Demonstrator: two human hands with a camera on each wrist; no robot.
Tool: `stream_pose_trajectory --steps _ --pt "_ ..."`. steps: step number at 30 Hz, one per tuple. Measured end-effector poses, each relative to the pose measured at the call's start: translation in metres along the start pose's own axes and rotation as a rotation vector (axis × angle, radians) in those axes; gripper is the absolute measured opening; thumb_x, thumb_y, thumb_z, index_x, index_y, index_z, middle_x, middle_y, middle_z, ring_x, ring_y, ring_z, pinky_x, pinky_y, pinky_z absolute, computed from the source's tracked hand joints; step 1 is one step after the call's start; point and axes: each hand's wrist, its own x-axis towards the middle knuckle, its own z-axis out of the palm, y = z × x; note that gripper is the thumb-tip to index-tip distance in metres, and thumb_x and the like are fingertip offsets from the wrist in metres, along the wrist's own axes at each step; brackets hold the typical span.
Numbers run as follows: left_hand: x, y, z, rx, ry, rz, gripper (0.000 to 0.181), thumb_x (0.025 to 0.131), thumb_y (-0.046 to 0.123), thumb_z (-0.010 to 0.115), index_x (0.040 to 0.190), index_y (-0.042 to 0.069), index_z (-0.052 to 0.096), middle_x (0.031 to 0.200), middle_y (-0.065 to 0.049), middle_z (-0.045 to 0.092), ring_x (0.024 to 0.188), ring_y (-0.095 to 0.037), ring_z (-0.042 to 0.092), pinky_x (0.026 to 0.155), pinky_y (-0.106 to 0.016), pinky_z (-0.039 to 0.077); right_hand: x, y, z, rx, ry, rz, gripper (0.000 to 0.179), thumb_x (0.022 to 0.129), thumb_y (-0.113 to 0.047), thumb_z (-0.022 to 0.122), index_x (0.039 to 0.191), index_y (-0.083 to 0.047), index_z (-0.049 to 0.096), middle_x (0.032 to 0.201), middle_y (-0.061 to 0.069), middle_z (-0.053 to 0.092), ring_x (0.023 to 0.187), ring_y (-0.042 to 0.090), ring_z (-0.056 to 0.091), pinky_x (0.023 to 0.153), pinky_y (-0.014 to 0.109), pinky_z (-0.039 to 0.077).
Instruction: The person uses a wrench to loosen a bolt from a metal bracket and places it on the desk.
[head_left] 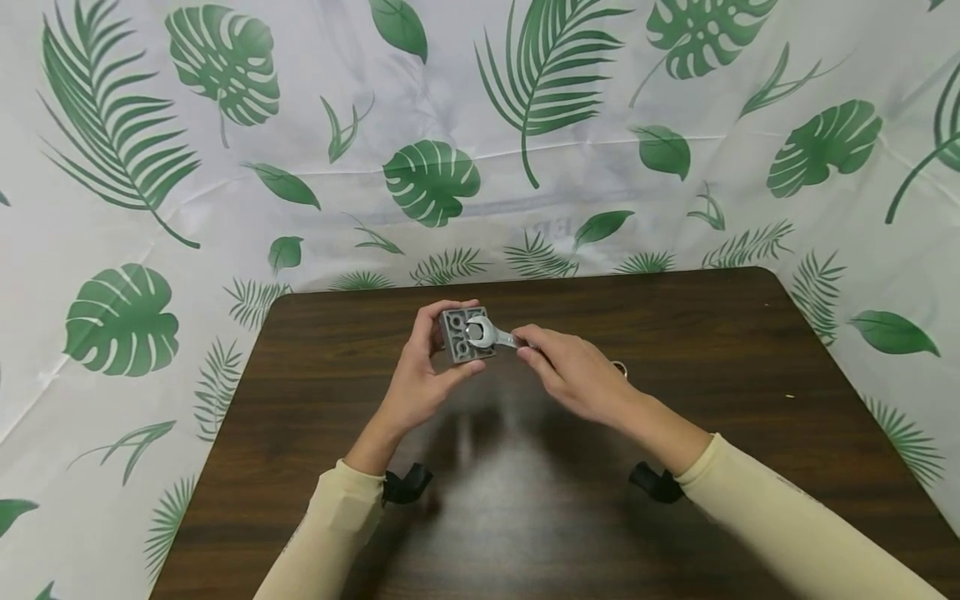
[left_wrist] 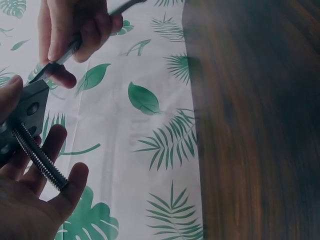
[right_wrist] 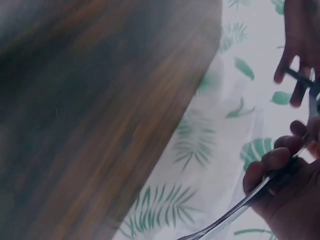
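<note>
In the head view, my left grip point(head_left: 420, 367) pinches the grey block point(head_left: 454, 333) by its edges, above the counter point(head_left: 525, 517); right of the block, my right grip point(head_left: 573, 371) clasps the wrench point(head_left: 506, 338). I judge the block stiff, rather heavy, best held by edges; the wrench may slip. The left wrist view cuts the block, whose bolt point(left_wrist: 40, 157) projects. The right wrist view hardly shows the block.
</note>
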Motion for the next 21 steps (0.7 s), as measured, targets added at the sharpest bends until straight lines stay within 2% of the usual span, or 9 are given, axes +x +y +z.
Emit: stream_pose_trajectory --steps 5,11,17,21 --pt "0.000 0.001 -0.002 -0.009 -0.021 -0.008 0.069 0.080 -0.014 0.073 0.136 -0.009 0.034 0.142 -0.021 0.049 0.116 -0.028 0.056 0.089 -0.032 0.045 0.009 0.011 -0.005 -0.089 -0.009 -0.107 0.026 0.105 -0.027 0.047 0.126 -0.015 0.057 0.093 -0.005 0.055 0.077 0.013 0.050 0.069 0.032 0.042" --pt "-0.001 0.002 -0.003 -0.023 -0.054 -0.031 0.070 0.080 -0.013 0.073 0.138 -0.006 0.034 0.144 -0.020 0.048 0.119 -0.028 0.055 0.092 -0.033 0.044 0.021 0.021 -0.013 -0.163 -0.039 -0.215 0.028 0.105 -0.025 0.048 0.127 -0.013 0.058 0.093 -0.005 0.056 0.079 0.014 0.047 0.071 0.032 0.041" --pt "0.000 0.001 -0.003 -0.024 -0.056 -0.030 0.069 0.080 -0.013 0.073 0.137 -0.006 0.035 0.144 -0.020 0.048 0.119 -0.027 0.055 0.093 -0.033 0.044 0.026 0.027 -0.020 -0.164 -0.075 -0.230 0.033 0.105 -0.029 0.046 0.133 -0.014 0.057 0.097 -0.004 0.057 0.084 0.016 0.049 0.076 0.036 0.040" --pt "0.001 0.002 -0.004 -0.025 -0.044 -0.010 0.069 0.080 -0.014 0.073 0.137 -0.007 0.035 0.143 -0.021 0.048 0.118 -0.028 0.055 0.091 -0.032 0.045 0.025 0.029 -0.024 -0.129 -0.096 -0.203 0.035 0.106 -0.032 0.044 0.133 -0.014 0.057 0.103 -0.004 0.058 0.088 0.015 0.051 0.080 0.038 0.043"
